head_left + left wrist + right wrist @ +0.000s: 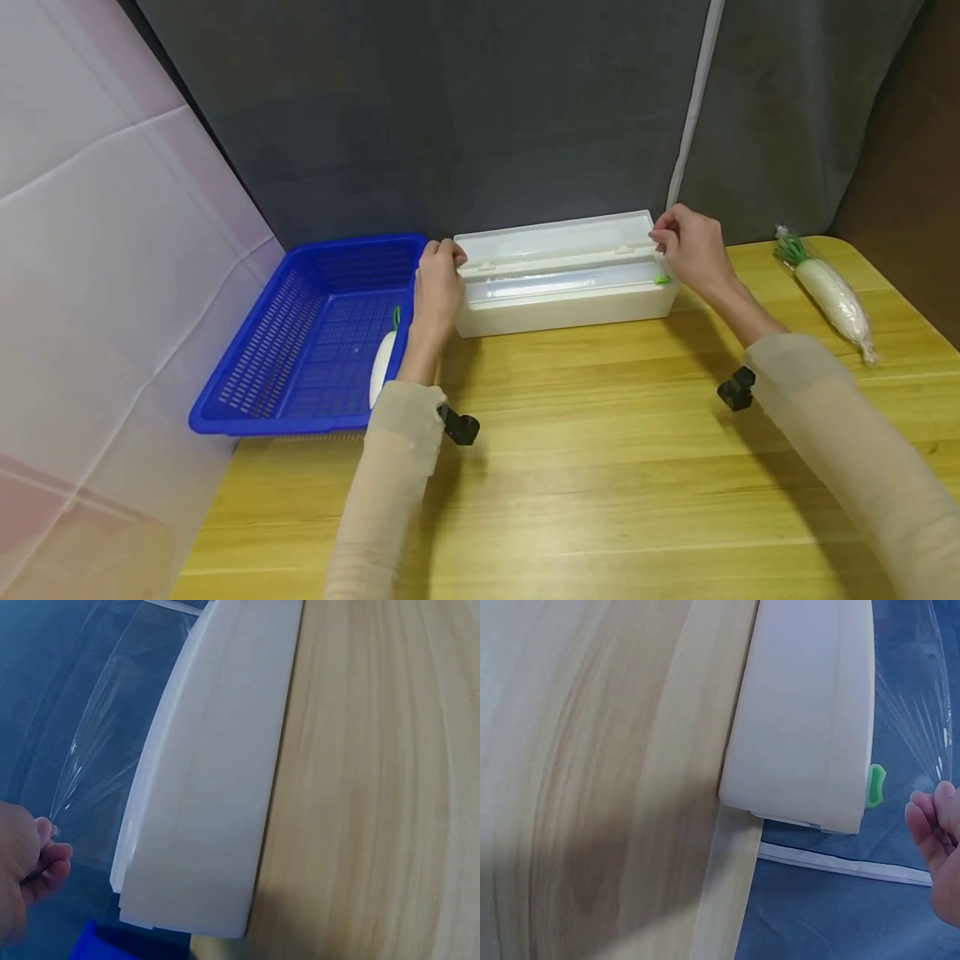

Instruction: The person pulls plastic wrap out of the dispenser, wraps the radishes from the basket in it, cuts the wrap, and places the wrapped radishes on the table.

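Note:
A white cling film dispenser box (566,310) lies at the back of the table with its lid (555,237) raised. Between both hands stretches a sheet of clear cling film (90,757), drawn up out of the box. At the left end my left hand (438,287) pinches one corner of the film. My right hand (693,250) pinches the other corner, where the film (922,720) gathers into creases at the fingertips. A small green slider cutter (662,279) sits on the box's right end, just below the right hand.
A blue plastic basket (217,421) stands on the left, with a white radish (382,367) inside, partly behind the left forearm. Another white radish (832,296), wrapped in clear film, lies at the table's right. A dark grey curtain (450,117) hangs behind the table (585,483).

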A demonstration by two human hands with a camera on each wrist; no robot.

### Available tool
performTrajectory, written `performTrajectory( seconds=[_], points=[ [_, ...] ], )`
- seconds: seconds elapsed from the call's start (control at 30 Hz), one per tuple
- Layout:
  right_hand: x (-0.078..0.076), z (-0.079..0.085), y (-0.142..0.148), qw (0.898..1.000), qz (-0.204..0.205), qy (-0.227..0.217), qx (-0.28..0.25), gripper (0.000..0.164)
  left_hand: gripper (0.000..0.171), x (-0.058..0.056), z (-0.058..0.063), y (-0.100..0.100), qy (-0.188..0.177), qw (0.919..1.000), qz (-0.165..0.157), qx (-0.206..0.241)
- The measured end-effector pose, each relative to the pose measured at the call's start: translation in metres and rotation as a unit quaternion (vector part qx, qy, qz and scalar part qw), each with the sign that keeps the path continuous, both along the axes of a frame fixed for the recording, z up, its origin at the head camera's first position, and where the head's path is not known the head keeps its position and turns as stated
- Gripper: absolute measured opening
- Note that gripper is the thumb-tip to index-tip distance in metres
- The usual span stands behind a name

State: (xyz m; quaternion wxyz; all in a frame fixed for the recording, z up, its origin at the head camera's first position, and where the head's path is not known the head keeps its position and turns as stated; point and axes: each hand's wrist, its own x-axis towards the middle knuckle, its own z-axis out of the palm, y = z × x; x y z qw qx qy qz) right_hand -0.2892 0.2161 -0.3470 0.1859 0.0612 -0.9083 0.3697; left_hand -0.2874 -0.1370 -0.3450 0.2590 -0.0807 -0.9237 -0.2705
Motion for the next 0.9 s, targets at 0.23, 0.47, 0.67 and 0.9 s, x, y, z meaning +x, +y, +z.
performTrajectory(
  seconds=[0.23,0.47,0.67,0.9],
  points=[
    [-0.001,0.005,-0.002,1.000,-0.001,0.004,-0.001,0.015,0.013,0.000,0.009,-0.003,-0.006,0.9999,-0.008,0.002],
    [-0.001,0.012,-0.003,1.000,0.000,0.019,-0.001,0.015,0.012,-0.002,0.017,-0.007,-0.004,0.9999,-0.014,-0.007],
    [-0.002,0.017,-0.003,0.999,0.002,0.041,0.001,0.014,0.011,-0.001,0.027,-0.009,-0.011,0.9998,-0.011,-0.008],
    [0.000,0.025,-0.004,0.999,-0.001,0.046,0.004,0.015,0.011,0.000,0.037,-0.011,0.006,0.9997,-0.007,-0.022]
  ],
)
